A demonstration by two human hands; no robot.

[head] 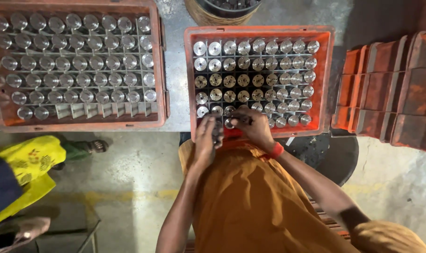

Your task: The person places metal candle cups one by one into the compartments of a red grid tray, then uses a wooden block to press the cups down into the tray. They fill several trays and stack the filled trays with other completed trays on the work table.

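head view, looking straight down: both hands meet at the near edge of the orange plastic crate with a metal divider grid [327, 70], just right of the frame's centre. the left hand [206, 140] lies with its fingers curled over the crate's front rim; whether its grip is clamped on anything i cannot tell, since the fingers hide what is under them. the right hand [252, 124], with a red band at the wrist [277, 150], has its fingertips pinched together on a small round silver metal part [229, 122] in the front row of the grid.

as a judgement, the pinch looks shallow and the cells are tight, so the part could slip, tip sideways in its cell, or knock the neighbours; the two hands crowd the same corner and could jog each other.

the part is a short cylinder with a bright flat face, like the rest of the crate's load; some parts in the middle left rows look brassy with small holes.

a second orange crate of shiny metal cylinders [77, 65] sits in the upper left on the grey bench [175, 70], with its front row partly unfilled. stacked orange crates [391, 89] stand at the right edge.
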